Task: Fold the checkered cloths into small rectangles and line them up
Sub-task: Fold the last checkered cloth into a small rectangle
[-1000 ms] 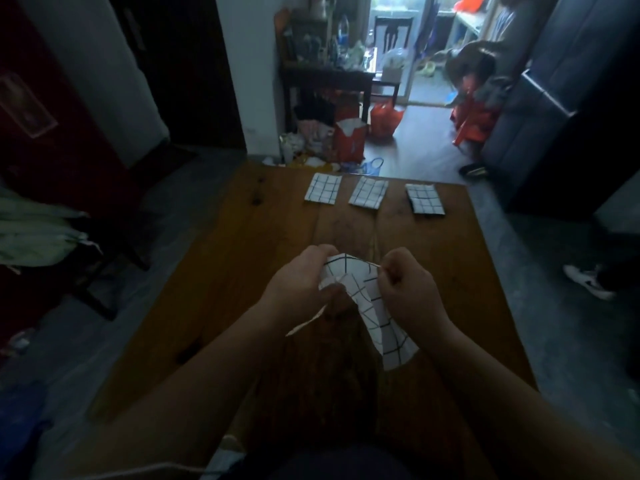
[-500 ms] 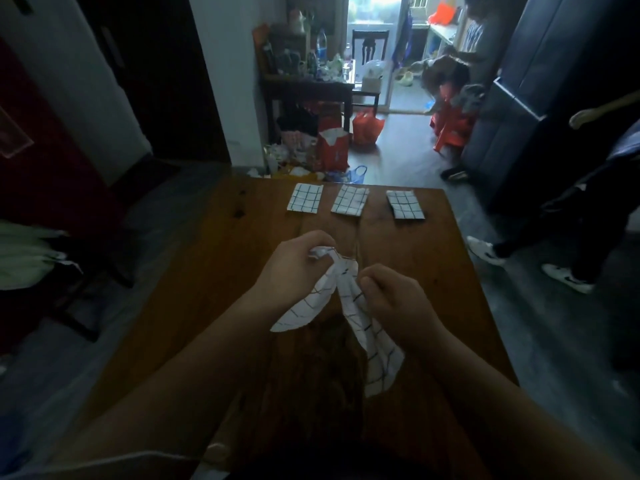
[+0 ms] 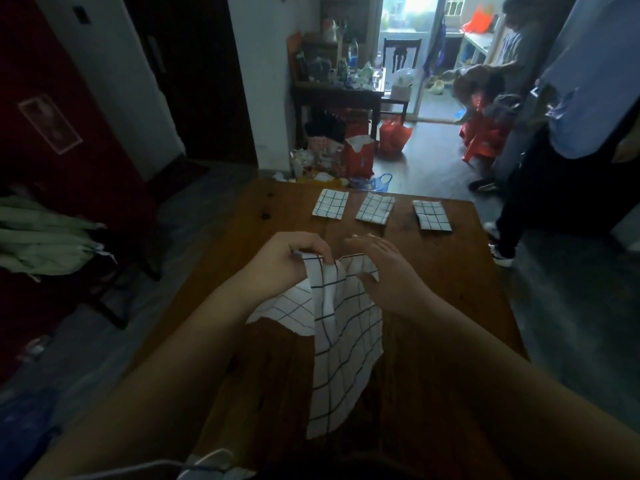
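A white cloth with a dark grid hangs loose and unfolded over the wooden table. My left hand pinches its top left corner. My right hand lies against the cloth's upper right part, fingers stretched out forward and thumb on the fabric. Three folded checkered rectangles lie in a row at the table's far edge: the left one, the middle one and the right one.
A person in dark trousers and a blue shirt stands at the table's right far corner. Red bags and clutter lie on the floor beyond the table. Pale green fabric lies on a chair at the left.
The bunched cloth has opened out and now hangs longer and wider. My right hand let go of its pinch and spread its fingers forward. A person has stepped closer on the right.
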Demonstrator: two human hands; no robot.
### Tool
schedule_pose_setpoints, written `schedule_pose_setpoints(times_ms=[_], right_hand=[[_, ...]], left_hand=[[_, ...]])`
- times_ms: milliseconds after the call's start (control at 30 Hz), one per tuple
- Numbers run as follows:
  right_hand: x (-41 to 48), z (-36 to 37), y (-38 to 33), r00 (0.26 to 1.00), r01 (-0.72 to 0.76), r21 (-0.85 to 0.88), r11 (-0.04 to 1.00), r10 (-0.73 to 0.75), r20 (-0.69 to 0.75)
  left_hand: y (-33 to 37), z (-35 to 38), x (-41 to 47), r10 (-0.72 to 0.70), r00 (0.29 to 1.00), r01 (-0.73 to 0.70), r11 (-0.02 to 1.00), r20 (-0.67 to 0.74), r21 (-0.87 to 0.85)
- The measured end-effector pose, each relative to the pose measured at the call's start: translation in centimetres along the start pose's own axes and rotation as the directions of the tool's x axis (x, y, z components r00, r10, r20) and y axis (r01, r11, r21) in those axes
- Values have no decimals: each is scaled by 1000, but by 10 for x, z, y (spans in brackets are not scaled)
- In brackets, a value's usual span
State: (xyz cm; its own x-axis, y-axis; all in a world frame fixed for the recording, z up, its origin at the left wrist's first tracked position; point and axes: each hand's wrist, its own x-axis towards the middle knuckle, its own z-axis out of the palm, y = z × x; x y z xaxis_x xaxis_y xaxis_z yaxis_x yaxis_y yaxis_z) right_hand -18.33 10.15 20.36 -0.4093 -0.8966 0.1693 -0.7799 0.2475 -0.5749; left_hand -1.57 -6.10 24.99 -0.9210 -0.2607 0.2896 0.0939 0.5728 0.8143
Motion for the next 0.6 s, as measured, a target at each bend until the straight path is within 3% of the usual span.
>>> schedule_pose_setpoints(times_ms=[200, 400, 600], right_hand=[[9, 10, -4, 998, 32, -52, 998, -29, 52], [1, 1, -5, 1000, -9, 14, 1000, 9, 28], [-2, -14, -1, 999, -49, -9, 999, 50, 12]], left_hand=[[-4, -21, -14, -4, 1000, 4, 1000, 5, 6], [-4, -35, -32, -203, 978, 201, 979, -53, -40], [-14, -36, -37, -304, 949, 297, 950, -79, -95]])
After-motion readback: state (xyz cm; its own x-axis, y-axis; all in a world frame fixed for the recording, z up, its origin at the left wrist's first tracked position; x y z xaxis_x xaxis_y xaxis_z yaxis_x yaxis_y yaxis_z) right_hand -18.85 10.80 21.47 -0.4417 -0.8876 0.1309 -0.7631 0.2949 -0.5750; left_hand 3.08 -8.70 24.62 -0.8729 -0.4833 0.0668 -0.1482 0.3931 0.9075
